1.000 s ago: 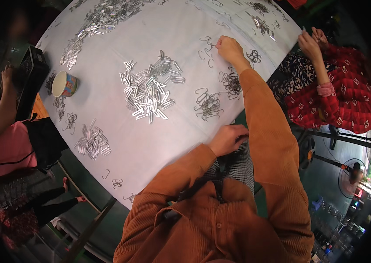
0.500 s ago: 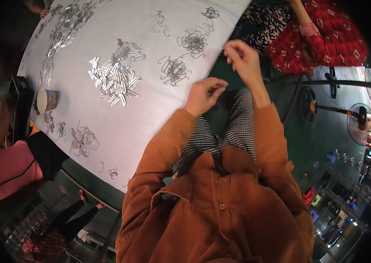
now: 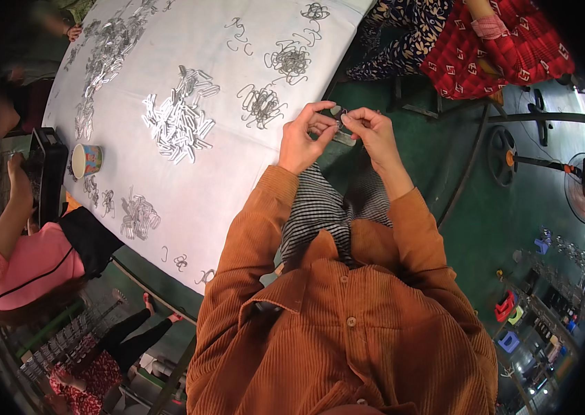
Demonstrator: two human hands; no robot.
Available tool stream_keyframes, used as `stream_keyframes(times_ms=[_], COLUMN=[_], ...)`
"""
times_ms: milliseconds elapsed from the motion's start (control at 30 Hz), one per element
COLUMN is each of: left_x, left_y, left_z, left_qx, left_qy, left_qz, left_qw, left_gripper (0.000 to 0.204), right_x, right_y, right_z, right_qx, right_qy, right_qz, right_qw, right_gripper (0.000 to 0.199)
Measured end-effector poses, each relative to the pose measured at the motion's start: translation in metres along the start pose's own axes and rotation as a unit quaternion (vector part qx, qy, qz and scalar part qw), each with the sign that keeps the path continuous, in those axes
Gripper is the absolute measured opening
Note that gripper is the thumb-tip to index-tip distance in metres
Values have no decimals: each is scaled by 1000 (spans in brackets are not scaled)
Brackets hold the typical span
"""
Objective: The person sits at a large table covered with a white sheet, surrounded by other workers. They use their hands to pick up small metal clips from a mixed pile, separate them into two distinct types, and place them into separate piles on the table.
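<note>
A workshop with a green floor (image 3: 472, 207), seen from the head cam: a long table under a white cloth (image 3: 251, 166) runs up the left half of the frame, strewn w/ heaps of bent wire hooks.

Head view: the person in a rust corduroy shirt sits at the table's right edge, both hands raised just past it, above striped trousers. The left hand (image 3: 301, 138) and right hand (image 3: 370, 131) meet fingertip to fingertip, each pinching 1 end of a small metal clip (image 3: 341, 124); it sits between the 2 hands, off the table, over the lap. How the parts fit is too small to tell.

Risk, as a judgement: the clip is held only by fingertips over open floor. A slip would likely send it down between the knees, hard to find on the green floor.

Around them: the nearest wire tangle (image 3: 261, 105) lies close to the left hand, a 2nd tangle (image 3: 290, 61) beyond it. A big pile of shiny flat clips (image 3: 178, 124) sits mid-table, a paper cup (image 3: 88, 160) near the left edge. A co-worker in pink (image 3: 26, 259) sits at the left, another in a red top (image 3: 507, 45) at upper right. A floor fan (image 3: 579, 187) stands to the right. Nothing lies between the hands and the nearest tangle.
</note>
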State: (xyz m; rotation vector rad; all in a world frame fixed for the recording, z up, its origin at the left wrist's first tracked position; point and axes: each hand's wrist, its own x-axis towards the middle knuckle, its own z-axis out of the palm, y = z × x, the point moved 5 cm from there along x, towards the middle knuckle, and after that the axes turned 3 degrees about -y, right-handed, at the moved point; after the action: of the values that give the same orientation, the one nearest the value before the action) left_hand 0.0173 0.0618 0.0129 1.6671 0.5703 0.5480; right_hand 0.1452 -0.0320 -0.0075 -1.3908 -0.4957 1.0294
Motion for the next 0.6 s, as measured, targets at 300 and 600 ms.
stream_keyframes(times_ms=[300,600], left_x=[-2,-24], left_y=[-6,26], left_z=[2,-43], left_qx=[10,91], left_qy=[32,117], left_qz=[17,39], left_qw=[999,988], left_gripper=[41,26], right_x=[-3,-16], right_y=[-10,-19], right_z=[7,5], right_qx=[-10,-38], right_qy=[-1,-29], right_qz=[-166,-211], right_qw=[986,976], right_gripper=[8,7])
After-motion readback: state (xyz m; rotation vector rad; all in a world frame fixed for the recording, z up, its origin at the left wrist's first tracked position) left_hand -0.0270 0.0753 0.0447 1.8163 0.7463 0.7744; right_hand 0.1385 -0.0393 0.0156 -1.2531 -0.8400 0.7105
